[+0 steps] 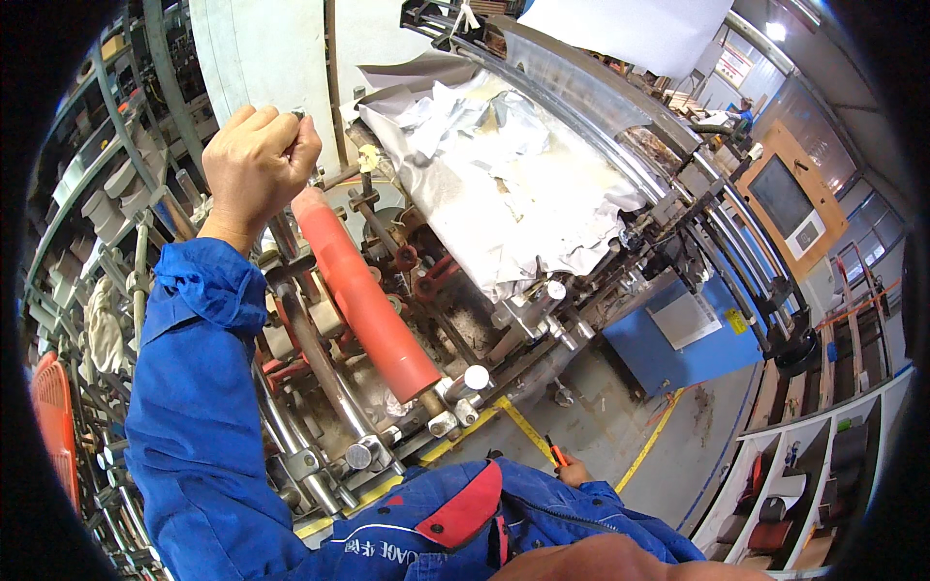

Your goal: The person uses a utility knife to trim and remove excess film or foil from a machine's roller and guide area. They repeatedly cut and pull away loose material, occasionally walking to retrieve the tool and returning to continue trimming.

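Observation:
My left hand (257,160) is raised at the upper left in a closed fist, knuckles up, above the far end of a red roller (363,290). A small grey bit shows by its thumb; what the fingers hold is hidden. Low by my right side, my right hand (575,473) is closed around a slim orange-red tool with a dark tip (557,453), too small to name. The roller lies slantwise in a machine frame of steel bars. Beyond it, a table-like bed is covered with crumpled white and silvery sheets (494,174).
Steel bars with clamp blocks (366,453) jut toward me. At right stand a long curved metal rail (591,126), a blue cabinet (678,334) and a wooden panel with a dark screen (790,198). Shelves (97,194) and an orange basket (53,421) line the left.

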A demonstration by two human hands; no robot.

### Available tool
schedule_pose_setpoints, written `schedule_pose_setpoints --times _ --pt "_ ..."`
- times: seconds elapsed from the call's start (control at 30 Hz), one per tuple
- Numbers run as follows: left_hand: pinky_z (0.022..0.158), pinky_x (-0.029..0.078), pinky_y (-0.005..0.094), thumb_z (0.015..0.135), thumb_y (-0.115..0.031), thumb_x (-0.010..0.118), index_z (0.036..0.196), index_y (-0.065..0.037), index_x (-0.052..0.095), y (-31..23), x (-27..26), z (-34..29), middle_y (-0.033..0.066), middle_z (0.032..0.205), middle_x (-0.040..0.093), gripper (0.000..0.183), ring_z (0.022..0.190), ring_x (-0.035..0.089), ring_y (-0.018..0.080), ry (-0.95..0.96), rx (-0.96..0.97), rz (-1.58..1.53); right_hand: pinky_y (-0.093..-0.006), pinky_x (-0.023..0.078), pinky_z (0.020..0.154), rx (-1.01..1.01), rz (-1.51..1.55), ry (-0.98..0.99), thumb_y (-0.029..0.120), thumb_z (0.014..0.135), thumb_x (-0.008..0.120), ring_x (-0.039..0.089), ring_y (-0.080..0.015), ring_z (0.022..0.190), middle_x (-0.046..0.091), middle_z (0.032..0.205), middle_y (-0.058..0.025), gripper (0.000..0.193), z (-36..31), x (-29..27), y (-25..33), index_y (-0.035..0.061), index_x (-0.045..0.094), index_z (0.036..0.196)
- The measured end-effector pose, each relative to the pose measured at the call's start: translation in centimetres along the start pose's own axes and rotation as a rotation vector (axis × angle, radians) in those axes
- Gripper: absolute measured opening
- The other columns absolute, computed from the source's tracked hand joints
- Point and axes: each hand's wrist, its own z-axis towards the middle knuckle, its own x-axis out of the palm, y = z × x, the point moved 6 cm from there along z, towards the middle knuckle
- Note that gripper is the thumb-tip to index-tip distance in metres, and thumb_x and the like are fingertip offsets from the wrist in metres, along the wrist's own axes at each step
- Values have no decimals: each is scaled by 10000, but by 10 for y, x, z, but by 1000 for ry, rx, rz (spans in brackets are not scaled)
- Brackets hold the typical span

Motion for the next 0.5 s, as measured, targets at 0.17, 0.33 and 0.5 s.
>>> schedule_pose_setpoints --times 0.17,0.33,0.5 --pt "513 448 357 853 -160 735 617 -104 578 -2 -1 1 44 598 518 289 554 528 225 -11 -3 -12 -327 500 511 -52 -46 9 16 895 598 622 -163 602 665 771 -42 450 -3 0 5 114 723 1316" --pt "504 428 378 855 -127 732 605 -77 525 -2 -1 1 80 594 487 329 541 499 250 -35 -12 -50 -327 500 509 -33 -41 10 20 901 601 617 -162 598 660 767 -40 446 -6 0 7 121 719 1319" --pt "518 458 346 859 -181 736 625 -119 611 -1 0 1 24 601 540 272 562 541 207 6 -4 4 -328 486 495 0 -4 4 18 906 608 602 -160 584 649 761 -34 440 -7 1 5 129 718 1317"
